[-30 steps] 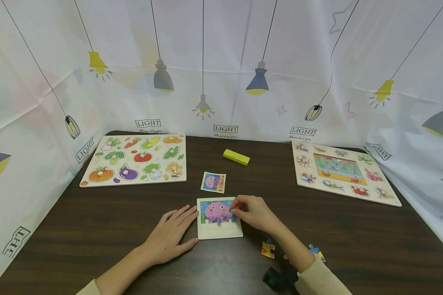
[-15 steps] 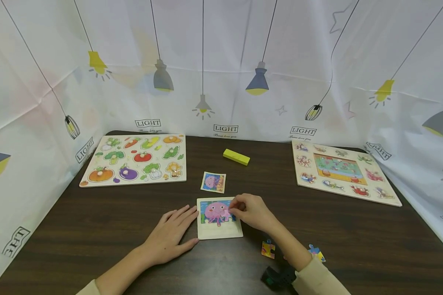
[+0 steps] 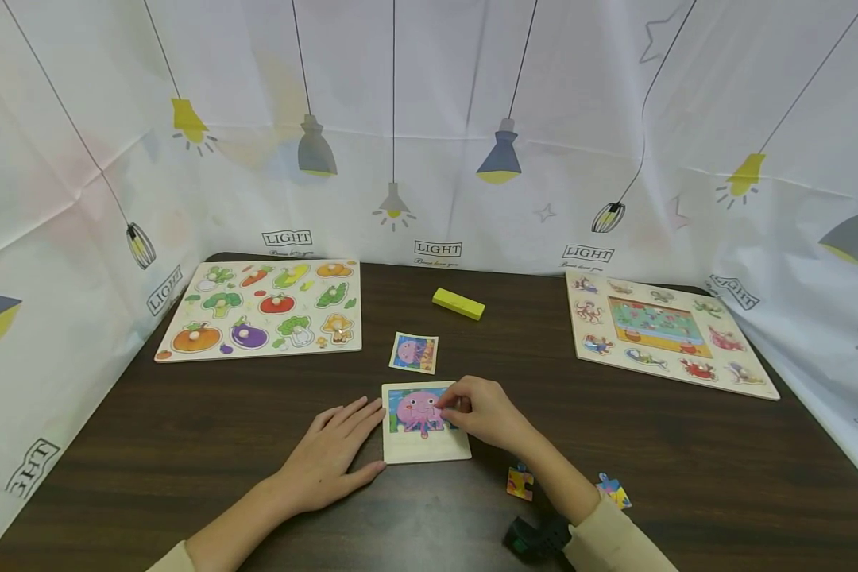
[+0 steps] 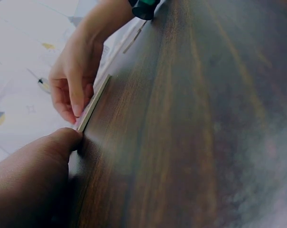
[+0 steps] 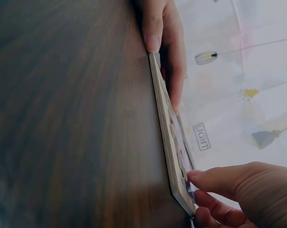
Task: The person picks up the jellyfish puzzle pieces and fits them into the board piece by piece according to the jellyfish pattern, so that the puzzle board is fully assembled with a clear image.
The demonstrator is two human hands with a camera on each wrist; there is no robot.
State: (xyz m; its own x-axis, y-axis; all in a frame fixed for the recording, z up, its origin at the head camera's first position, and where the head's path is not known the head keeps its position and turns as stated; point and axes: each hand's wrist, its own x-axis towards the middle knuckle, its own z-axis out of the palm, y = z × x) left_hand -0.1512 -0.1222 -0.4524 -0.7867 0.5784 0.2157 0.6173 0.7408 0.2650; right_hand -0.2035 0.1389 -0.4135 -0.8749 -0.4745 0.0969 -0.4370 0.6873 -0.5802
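A wooden jigsaw tray with a pink jellyfish picture lies in front of me, its lower strip bare wood. My left hand rests flat on the table, fingertips and thumb against the tray's left edge. Over the picture's right side, my right hand pinches a pink puzzle piece, mostly hidden by the fingers. In the right wrist view, the thumb and curled fingers meet at the tray's upper face. In the left wrist view, the left thumb touches the tray's corner.
Loose puzzle pieces lie by the right forearm. Behind the tray are a small jellyfish picture card and a yellow block. A vegetable board lies back left, a sea-animal board back right. Printed cloth walls the table.
My right hand has shifted slightly left over the jellyfish picture, and the pink piece at its fingertips moved with it. My left hand stays at the tray's edge.
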